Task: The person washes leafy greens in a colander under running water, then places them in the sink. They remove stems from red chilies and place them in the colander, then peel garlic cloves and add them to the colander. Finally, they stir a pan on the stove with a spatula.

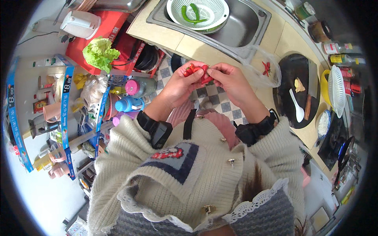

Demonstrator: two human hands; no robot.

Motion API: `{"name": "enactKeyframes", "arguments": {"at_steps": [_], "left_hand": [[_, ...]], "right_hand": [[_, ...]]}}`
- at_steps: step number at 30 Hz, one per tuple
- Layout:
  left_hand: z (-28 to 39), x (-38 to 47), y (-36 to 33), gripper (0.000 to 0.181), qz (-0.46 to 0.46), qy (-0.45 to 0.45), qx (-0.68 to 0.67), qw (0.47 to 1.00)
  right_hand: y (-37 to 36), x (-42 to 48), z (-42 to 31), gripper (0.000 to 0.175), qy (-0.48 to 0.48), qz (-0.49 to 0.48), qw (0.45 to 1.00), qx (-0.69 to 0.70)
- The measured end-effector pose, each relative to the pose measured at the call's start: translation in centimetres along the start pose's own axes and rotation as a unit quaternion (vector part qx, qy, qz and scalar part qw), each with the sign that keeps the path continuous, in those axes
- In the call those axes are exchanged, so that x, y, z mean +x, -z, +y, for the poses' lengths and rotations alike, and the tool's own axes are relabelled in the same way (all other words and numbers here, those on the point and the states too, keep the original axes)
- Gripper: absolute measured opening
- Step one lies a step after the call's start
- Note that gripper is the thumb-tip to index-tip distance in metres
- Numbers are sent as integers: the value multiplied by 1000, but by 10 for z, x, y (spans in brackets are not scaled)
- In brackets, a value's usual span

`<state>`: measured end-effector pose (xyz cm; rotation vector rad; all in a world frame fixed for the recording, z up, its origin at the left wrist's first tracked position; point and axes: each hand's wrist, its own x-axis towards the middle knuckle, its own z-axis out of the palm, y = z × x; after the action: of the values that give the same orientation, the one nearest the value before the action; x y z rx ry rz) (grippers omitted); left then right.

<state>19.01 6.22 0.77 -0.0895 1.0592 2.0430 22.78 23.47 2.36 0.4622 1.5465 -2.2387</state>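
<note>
Several small red chili peppers (193,69) are bunched in my left hand (182,85), its thumb pressed over them. My right hand (231,84) meets it in front of my body and pinches one red chili (204,70) between thumb and fingertips. Both hands are above the checkered floor, just short of the counter edge. To the right, a clear plastic bag (260,70) lies partly over the counter edge, with more red chilies (266,68) showing in it.
A white colander (174,11) with green peppers sits over the steel sink (245,32). Right, a black cutting board (283,88) bears a cleaver (311,76), ginger (299,85) and a white spoon (296,106). Lettuce (100,54) rests on a red box at left, near crowded shelves (67,85).
</note>
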Motion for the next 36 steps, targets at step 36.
{"name": "enactKeyframes", "arguments": {"at_steps": [36], "left_hand": [[77,-6,128,18,-16,239,-119,964]], "right_hand": [[-108,90,28,10,307,95,829,-457]]}}
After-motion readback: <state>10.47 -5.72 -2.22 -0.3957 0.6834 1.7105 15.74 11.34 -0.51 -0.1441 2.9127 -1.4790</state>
